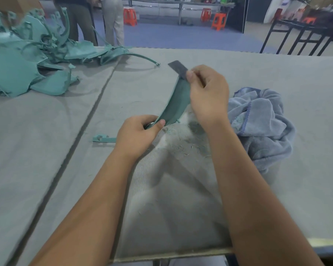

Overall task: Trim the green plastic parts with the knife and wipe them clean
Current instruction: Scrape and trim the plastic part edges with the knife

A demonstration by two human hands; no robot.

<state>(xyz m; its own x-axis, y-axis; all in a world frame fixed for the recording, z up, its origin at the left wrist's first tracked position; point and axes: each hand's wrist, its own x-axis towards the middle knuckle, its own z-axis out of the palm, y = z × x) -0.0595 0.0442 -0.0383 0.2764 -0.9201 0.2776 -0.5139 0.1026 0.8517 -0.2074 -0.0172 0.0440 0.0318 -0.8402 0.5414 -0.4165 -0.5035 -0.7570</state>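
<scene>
Head view showed a curved green plastic part [176,104] held above the grey counter [238,198], its near end pinched by the left hand [137,134]. The right hand [207,96] gripped a dark flat knife blade [178,69] at the part's far end. Green shavings [186,144] lay beneath, a blue cloth [261,123] just right, and a heap of green parts [27,60] far left.

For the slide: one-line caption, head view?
Left hand holds green part; right hand trims it with knife.
</scene>
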